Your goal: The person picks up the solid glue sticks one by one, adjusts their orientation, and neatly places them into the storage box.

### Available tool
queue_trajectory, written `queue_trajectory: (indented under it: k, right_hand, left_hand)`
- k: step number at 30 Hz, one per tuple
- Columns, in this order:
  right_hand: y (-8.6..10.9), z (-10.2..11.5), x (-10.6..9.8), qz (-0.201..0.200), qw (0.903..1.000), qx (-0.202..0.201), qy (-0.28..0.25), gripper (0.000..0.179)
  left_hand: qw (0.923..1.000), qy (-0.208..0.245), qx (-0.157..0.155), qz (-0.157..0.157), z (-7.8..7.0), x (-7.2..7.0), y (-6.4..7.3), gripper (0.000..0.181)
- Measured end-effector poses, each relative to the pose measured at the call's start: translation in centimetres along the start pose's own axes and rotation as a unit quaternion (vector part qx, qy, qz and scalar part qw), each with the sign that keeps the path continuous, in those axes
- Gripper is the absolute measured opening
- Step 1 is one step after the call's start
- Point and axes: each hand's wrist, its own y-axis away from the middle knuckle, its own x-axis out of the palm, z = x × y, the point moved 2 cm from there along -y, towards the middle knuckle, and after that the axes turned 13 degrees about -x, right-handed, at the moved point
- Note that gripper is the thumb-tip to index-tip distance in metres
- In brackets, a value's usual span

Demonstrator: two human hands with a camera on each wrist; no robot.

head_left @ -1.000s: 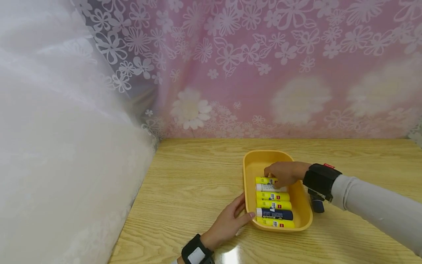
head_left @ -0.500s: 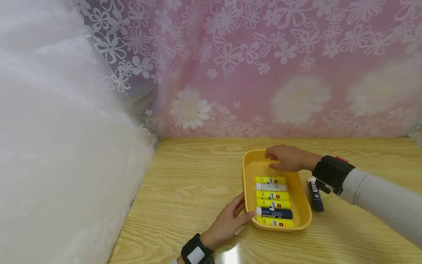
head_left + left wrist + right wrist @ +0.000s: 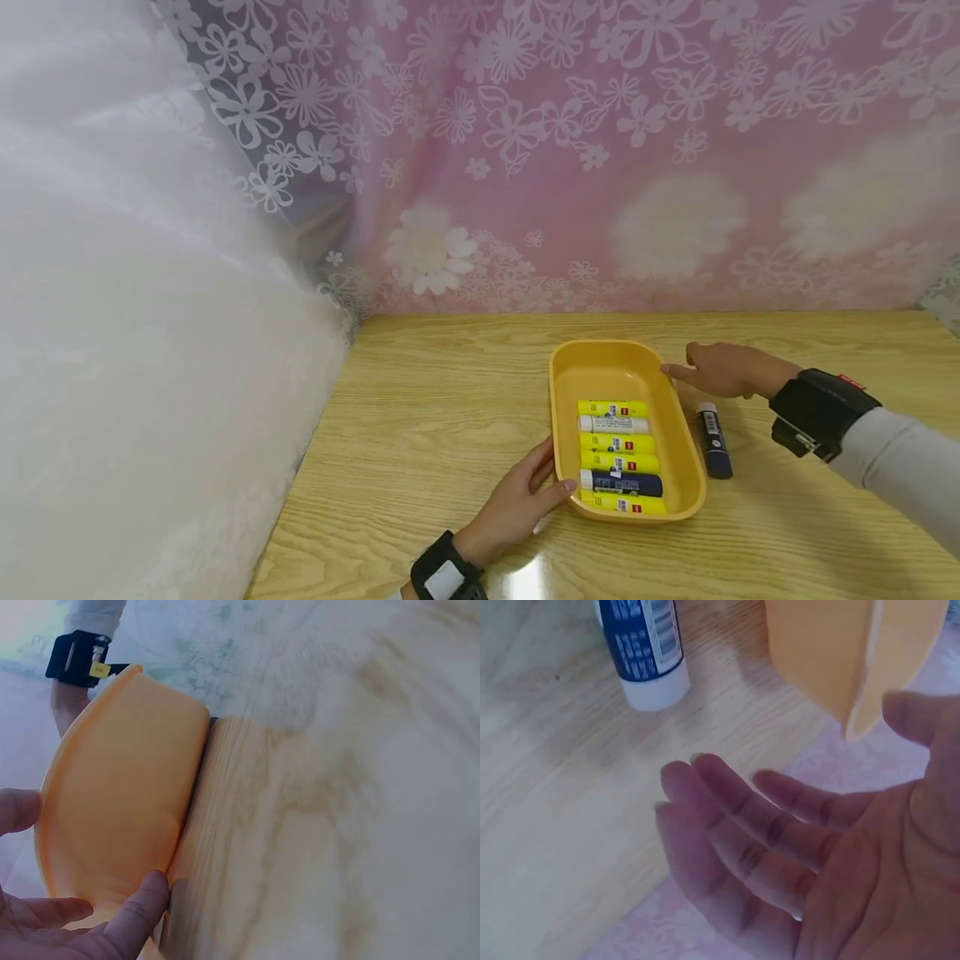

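A yellow plastic tray (image 3: 557, 417) stands on the table with a row of glue sticks lying crosswise in it: several with yellow labels, such as the farthest glue stick (image 3: 613, 408), a white one (image 3: 613, 425) and a navy one (image 3: 621, 483). My left hand (image 3: 517, 504) holds the tray's near left side, thumb on the rim and fingers against the outer wall (image 3: 124, 780). Beside the tray's far right rim, my right hand (image 3: 723, 369) holds nothing, its fingers spread and relaxed in the right wrist view. Below it lies a navy glue stick (image 3: 715, 442) with a white cap.
The wood-grain table (image 3: 420, 417) reaches back to a pink flowered curtain (image 3: 540, 192). White translucent sheeting (image 3: 150, 375) hangs along the left side. The navy glue stick lies close to the tray's right wall.
My right hand has lifted off the far glue sticks and moved right, out over the tray's edge. The navy glue stick outside is uncovered. My left hand stays on the tray.
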Motion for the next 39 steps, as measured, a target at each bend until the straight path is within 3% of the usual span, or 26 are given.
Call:
queue_trajectory:
  k: [5,12,15,27,34,39]
  right_hand:
    - [1.5,-0.6,0.3,-0.031,0.9992,0.011,-0.023,0.076]
    - [2.6,-2.5,2.6,0.021,0.9963,0.064,-0.055,0.057]
    - [2.5,-2.8,3.7,0.023,0.9958,0.069,-0.056,0.050]
    - [2.0,-2.3,4.8,-0.006,0.9990,-0.013,-0.043,0.016]
    - [1.5,-1.2,1.9,-0.031,0.9947,-0.073,0.065,0.016]
    - [0.5,1.2,-0.6,-0.050,0.9882,-0.098,0.106,0.021]
  left_hand:
    - [0.9998,-0.006,-0.009,-0.016,-0.2,0.0,0.0,0.064]
    - [0.9995,-0.006,-0.017,-0.024,-0.2,-0.1,0.1,0.065]
    - [0.9998,-0.003,-0.010,-0.018,-0.2,-0.1,0.1,0.065]
    - [1.0000,0.000,0.002,-0.003,0.1,-0.1,-0.1,0.064]
    - [0.9998,-0.004,-0.005,-0.018,2.8,-0.3,-1.9,0.063]
    - [0.9994,-0.013,-0.017,-0.027,2.8,-0.3,-1.8,0.063]
